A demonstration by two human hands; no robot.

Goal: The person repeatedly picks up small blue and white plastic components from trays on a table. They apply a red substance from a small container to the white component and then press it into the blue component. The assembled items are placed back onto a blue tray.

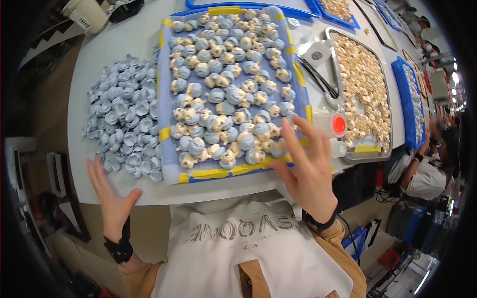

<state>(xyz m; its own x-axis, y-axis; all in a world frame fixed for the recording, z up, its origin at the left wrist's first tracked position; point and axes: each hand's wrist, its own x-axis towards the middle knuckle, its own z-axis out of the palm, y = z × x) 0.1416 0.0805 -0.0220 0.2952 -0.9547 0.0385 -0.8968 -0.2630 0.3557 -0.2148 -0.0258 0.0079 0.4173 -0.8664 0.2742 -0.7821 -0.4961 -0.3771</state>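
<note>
A shallow tray point(165, 104), lined with blue cloth and edged with yellow tape, stands in front of me. Rows of small cream animal-like figures point(233, 94) with grey-blue rounded shell parts fill it. Over the tray's near right corner, my right hand point(313, 171) is spread, thumb and fingers apart, close to the figures; whether a fingertip touches one I cannot tell. To the left lies a heap of loose grey-blue cupped shells point(124, 109). My left hand point(112, 203) is open at the table's near edge, fingertips by the heap's lower end, holding nothing.
Right of the tray are a white bottle point(318, 52), a black-handled tool point(318, 77) and a container with a red-orange lid point(339, 125). Beyond them, a metal tray point(370, 158) holds cream pieces. A blue tray point(411, 136) and another person point(427, 181) are farther right.
</note>
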